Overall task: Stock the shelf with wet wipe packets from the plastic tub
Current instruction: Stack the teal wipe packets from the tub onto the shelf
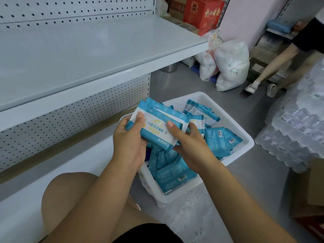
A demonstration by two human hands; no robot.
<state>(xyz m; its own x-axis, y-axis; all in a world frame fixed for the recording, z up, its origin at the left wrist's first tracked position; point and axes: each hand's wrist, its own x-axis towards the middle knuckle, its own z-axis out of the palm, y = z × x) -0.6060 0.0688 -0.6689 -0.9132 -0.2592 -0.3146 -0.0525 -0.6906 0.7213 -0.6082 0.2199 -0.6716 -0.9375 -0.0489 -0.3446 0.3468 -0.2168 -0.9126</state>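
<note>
I see a grey floor (254, 172) carrying most of it; the white plastic tub (245, 146) stands on it just beside the shelving's low base deck (52, 181), with wet wipe packets (222, 141) heaped inside; further back, two full white sacks (231, 67) sit on the floor near a metal vessel (169, 68) — a pot or bowl, I think, half tucked under the shelf (105, 50); to the right, shrink-wrapped bottle packs (298, 128) are stacked — a cardboard box (312, 190) rests just beside them.
</note>
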